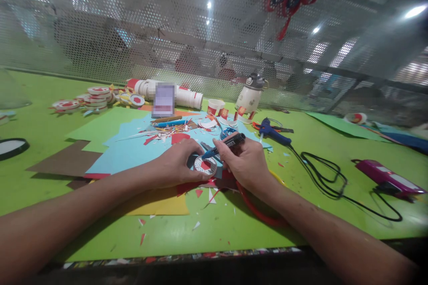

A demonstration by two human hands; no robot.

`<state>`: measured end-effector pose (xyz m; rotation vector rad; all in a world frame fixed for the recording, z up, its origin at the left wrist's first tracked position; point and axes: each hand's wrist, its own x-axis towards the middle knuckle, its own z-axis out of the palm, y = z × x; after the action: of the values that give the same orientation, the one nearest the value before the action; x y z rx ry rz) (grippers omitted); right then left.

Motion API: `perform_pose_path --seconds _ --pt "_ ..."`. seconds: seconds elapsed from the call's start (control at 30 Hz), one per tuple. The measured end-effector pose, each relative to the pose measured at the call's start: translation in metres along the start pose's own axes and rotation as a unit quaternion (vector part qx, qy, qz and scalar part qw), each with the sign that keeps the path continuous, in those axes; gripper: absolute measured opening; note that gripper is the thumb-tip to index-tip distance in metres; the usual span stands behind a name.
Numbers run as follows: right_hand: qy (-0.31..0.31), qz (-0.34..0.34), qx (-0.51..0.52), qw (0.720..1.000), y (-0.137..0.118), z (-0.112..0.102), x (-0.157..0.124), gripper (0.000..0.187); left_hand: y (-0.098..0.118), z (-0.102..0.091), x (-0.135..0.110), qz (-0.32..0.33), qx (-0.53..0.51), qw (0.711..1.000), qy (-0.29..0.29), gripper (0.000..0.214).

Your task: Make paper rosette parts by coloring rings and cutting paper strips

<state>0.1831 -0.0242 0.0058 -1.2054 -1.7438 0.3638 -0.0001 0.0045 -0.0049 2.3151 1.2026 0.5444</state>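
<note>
The left hand [177, 162] rests on the light blue paper sheet [127, 151] near the middle of the green table [217, 231], its fingers curled around the edge of a round white paper disc [205, 165] with a red centre, pinning it in place. The right hand [245, 162] is clenched around a black marker [227, 143], its blue tip touching the disc's upper rim. A blue glue gun [272, 132] lies just beyond the right hand, and its black cord [321, 178] trails off to the right.
</note>
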Motion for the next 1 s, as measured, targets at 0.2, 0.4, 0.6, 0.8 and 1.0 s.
perform_pose_path --seconds 0.2,0.4,0.6,0.8,1.0 --pt "0.004 0.001 0.006 1.000 0.0018 0.0008 -0.0005 0.034 -0.0010 -0.0006 -0.0010 0.008 -0.001 1.000 -0.002 0.055" --pt "0.004 0.003 0.015 1.000 0.0009 -0.0003 -0.0005 0.033 -0.0033 -0.0037 -0.0024 0.039 -0.032 0.998 -0.023 0.051" --pt "0.023 0.006 0.042 0.999 -0.0033 -0.0036 0.0017 0.032 -0.0031 -0.0036 -0.0007 0.024 -0.034 0.999 -0.023 0.056" --pt "0.020 0.009 0.035 0.999 -0.0028 -0.0047 0.0026 0.034 -0.0048 -0.0016 0.0005 0.037 -0.028 0.999 -0.007 0.055" --pt "0.023 0.004 0.021 1.000 -0.0010 -0.0019 0.0029 0.034 -0.0061 -0.0016 -0.0005 0.035 -0.020 0.999 -0.010 0.051"
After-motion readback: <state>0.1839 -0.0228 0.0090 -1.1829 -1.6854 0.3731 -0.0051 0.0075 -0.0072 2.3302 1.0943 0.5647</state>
